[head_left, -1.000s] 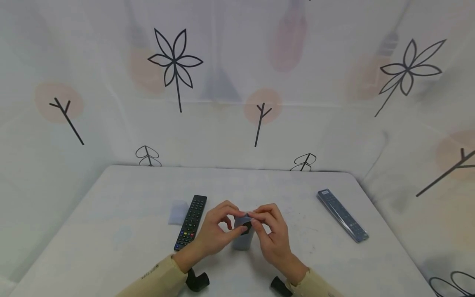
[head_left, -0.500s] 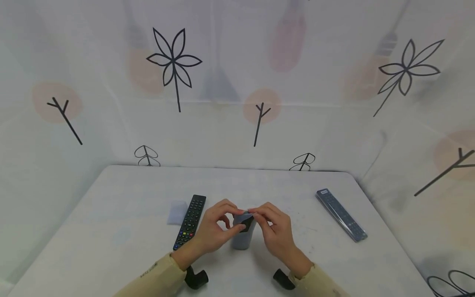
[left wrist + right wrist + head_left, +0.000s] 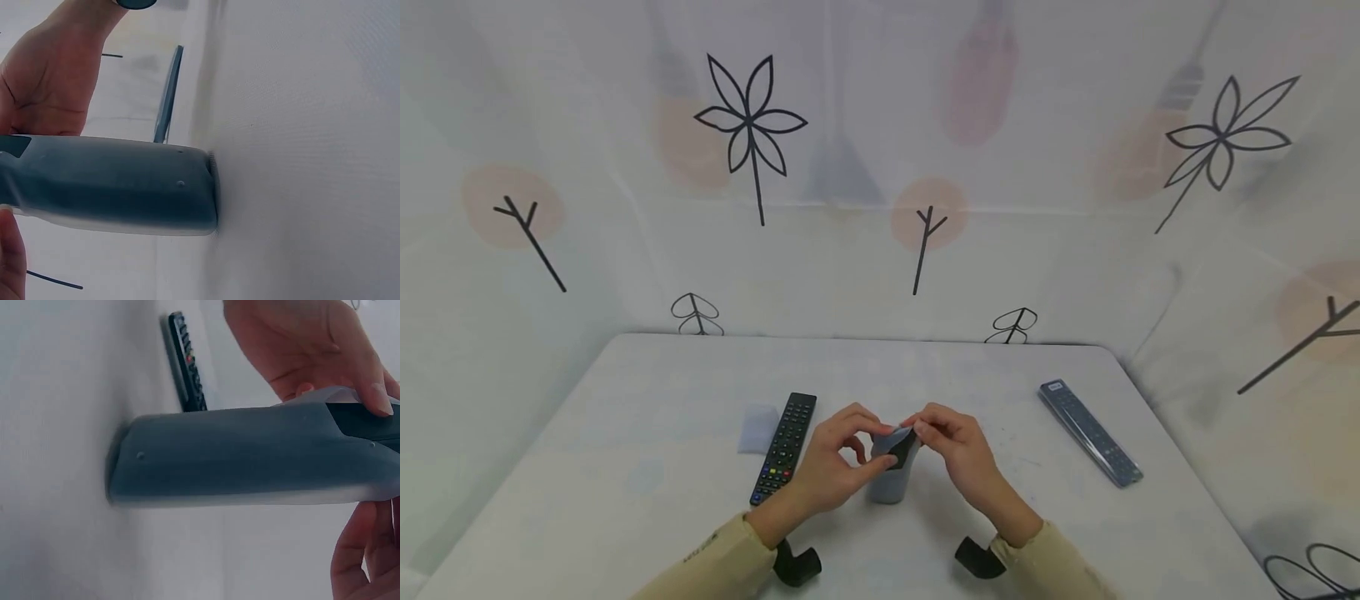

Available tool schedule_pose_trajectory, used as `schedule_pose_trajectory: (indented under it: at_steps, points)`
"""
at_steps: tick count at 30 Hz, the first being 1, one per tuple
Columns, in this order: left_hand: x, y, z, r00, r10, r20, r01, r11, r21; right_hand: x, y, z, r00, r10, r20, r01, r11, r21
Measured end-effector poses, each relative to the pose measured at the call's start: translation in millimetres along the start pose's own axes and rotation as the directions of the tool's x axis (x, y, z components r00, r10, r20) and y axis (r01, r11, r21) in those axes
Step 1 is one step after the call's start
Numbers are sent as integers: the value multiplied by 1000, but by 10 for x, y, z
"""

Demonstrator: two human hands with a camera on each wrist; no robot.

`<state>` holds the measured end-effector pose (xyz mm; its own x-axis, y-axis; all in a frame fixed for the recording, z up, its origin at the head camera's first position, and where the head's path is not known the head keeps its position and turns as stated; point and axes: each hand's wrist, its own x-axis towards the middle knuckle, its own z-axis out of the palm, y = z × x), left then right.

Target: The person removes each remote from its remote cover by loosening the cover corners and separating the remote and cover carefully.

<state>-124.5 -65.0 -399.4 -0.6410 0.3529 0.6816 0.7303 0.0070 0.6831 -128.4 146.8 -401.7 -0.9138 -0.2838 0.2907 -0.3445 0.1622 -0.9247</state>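
Note:
A blue-grey handset with a dark panel near its top [image 3: 889,487] stands upright on the table, with a thin translucent sleeve around it. The left hand [image 3: 837,467] grips its upper end from the left, thumb on the dark panel and fingertips at the top edge; that thumb shows in the right wrist view. The right hand [image 3: 958,450] pinches the sleeve's upper right edge between thumb and index finger. A pale flap [image 3: 893,437] slants over the top of the panel. In the left wrist view, the lower end of the handset [image 3: 144,187] is right at the tabletop.
A black remote control [image 3: 784,450] with coloured buttons lies left of the hands, beside a folded translucent plastic piece [image 3: 758,429]. Another remote control [image 3: 1090,433] in glossy film lies at the right. Behind the white table [image 3: 685,383] hangs a patterned cloth [image 3: 850,250].
The right hand's fingertips have shifted slightly right along the sleeve's top edge, pulling it outward. More of the dark panel now shows. The left hand has stayed nearly in place.

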Motion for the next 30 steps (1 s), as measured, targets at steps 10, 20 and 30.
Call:
schedule_pose_trajectory:
  at_steps: [10, 20, 30]
  points:
    - [-10, -4, -28, 1000, 5, 20, -5, 1000, -27, 63, 21, -14, 964, 168, 208, -226, 928, 296]
    - [-73, -175, -19, 1000, -1, 25, 3, 999, -49, 64, -14, 8, 950, 304, 70, -312, 918, 245]
    - [-13, 17, -46, 999, -49, 20, 49, 998, -33, -41, -94, 77, 972, 197, -129, -188, 979, 82]
